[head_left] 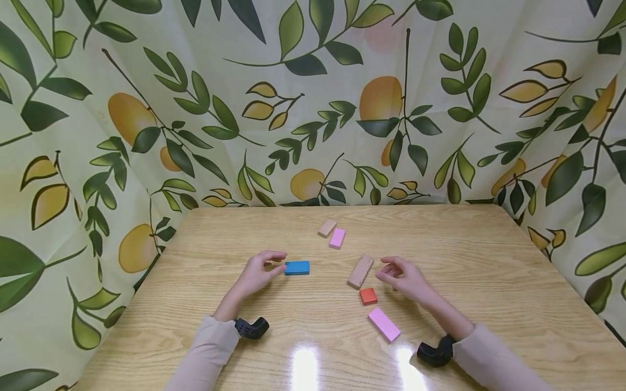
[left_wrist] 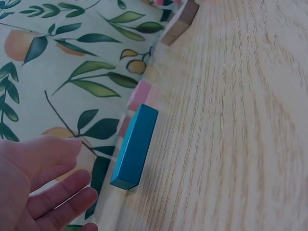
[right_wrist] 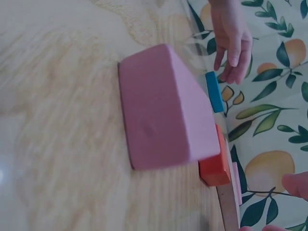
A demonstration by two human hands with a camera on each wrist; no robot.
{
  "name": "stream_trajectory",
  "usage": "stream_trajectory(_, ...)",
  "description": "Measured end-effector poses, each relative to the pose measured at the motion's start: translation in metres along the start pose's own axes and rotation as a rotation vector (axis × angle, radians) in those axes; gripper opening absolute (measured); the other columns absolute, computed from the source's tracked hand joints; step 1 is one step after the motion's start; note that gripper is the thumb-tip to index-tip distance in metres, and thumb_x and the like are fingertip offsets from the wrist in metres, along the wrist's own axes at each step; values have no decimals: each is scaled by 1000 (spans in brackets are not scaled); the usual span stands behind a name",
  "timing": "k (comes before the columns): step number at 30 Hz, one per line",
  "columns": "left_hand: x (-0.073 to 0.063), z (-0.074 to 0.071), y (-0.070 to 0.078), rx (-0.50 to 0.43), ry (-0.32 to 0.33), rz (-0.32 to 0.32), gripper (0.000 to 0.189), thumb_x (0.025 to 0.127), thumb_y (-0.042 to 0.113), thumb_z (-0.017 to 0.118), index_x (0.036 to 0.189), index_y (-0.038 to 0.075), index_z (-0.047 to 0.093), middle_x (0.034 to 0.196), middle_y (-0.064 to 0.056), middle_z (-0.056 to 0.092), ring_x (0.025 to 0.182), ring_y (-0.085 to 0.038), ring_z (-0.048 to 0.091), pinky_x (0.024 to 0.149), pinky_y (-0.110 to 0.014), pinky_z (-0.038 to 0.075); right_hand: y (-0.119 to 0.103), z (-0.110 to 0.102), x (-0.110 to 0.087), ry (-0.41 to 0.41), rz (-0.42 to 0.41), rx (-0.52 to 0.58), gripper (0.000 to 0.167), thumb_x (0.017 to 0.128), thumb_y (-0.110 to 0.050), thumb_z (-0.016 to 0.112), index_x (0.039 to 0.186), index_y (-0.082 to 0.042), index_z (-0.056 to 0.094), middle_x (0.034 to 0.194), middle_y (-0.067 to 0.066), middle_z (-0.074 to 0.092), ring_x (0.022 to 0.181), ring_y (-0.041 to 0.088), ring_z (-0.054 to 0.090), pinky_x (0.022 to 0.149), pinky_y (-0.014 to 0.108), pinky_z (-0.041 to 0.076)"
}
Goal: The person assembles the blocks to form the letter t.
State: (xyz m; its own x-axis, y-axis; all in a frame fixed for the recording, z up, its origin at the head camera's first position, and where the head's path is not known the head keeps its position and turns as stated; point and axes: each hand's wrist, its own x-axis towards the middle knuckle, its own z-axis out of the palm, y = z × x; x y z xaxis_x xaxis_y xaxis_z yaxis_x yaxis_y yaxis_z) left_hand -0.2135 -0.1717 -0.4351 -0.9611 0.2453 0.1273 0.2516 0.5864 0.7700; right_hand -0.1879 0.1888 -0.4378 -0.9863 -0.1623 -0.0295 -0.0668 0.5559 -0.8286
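Close to the left end of a blue block point(head_left: 297, 267) is my left hand point(head_left: 258, 271), its fingers relaxed and apart. The left wrist view shows a gap between this hand and the blue block point(left_wrist: 136, 147). On the other side, my right hand point(head_left: 408, 278) hovers beside a long wooden block point(head_left: 361, 271), fingers loosely bent with nothing in them. Just in front of that wooden block lies a small red block point(head_left: 368, 296). Nearer to me is a long pink block point(head_left: 384, 325), which looms large in the right wrist view.
Farther back on the wooden table point(head_left: 235, 228), a short wooden block point(head_left: 327, 228) lies beside a small pink block point(head_left: 337, 238). A leaf-and-fruit patterned cloth point(head_left: 323, 136) hangs behind the table and along its sides. Black wrist devices point(head_left: 251, 328) are worn on both arms.
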Motion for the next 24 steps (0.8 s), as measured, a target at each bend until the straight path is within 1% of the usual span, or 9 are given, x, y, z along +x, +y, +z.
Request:
stream_trajectory(5,0,1,-2,9,3,8,33,90,10,66,121,0,64,118,-18,68,114,-33,61,100,-51,49,1,7,1,-9,-20,-4,49,87,-18,70,125,9,55,100,20,69,80,9,57,60,17,50)
stream_trajectory(9,0,2,-3,10,3,16,33,90,10,66,121,0,64,117,-18,68,113,-33,61,99,-51,50,1,13,2,-10,-32,-14,48,86,-18,71,122,12,57,97,20,69,77,7,56,60,15,48)
stream_trajectory(14,0,2,-4,17,4,21,33,89,10,66,121,0,64,117,-18,68,113,-33,61,99,-51,50,1,17,5,-11,-34,-12,49,85,-16,72,122,13,56,97,21,69,79,11,57,59,15,47)
stream_trajectory(21,1,2,-5,26,6,23,34,90,11,66,122,-1,63,117,-17,68,113,-33,61,98,-51,50,-5,22,8,2,-39,-47,49,80,-12,76,119,13,59,99,21,67,83,17,60,65,14,47)
stream_trajectory(24,1,2,-6,27,4,26,34,90,11,66,121,-1,63,117,-17,68,113,-33,61,98,-51,50,-7,25,9,13,-44,-62,50,78,-10,78,118,14,60,100,22,67,83,19,61,64,14,47)
